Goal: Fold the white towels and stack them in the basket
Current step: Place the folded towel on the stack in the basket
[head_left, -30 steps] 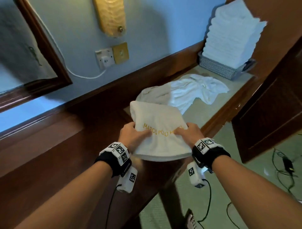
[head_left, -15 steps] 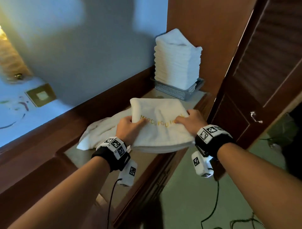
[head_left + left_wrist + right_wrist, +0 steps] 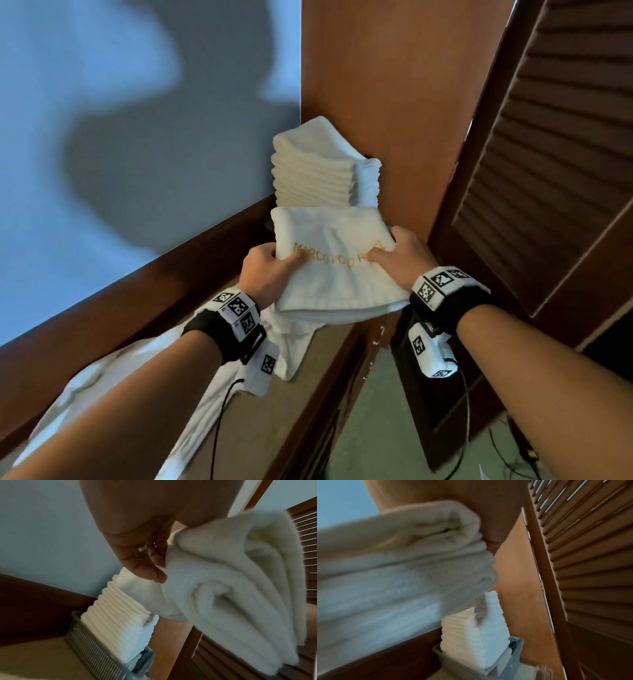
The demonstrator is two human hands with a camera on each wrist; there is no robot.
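A folded white towel [image 3: 337,270] with gold lettering is held in the air between both hands. My left hand [image 3: 265,272] grips its left edge, thumb on top; my right hand [image 3: 402,258] grips its right edge. Just beyond it rises a tall stack of folded white towels [image 3: 318,168] in the corner. That stack [image 3: 118,616] stands in a grey mesh basket [image 3: 91,647], which the head view hides behind the held towel. The right wrist view shows the held towel [image 3: 399,555] above the stack [image 3: 476,632] and the basket [image 3: 513,660].
Unfolded white towels [image 3: 191,394] lie on the beige counter [image 3: 274,421] under my left forearm. A wooden panel [image 3: 394,85] stands behind the stack, a dark louvred door [image 3: 555,154] to the right. Cables [image 3: 507,455] trail on the floor.
Both hands have carried the folded towel up and forward toward the stack in the basket. The view has swung right, so the stack now sits right behind the towel.
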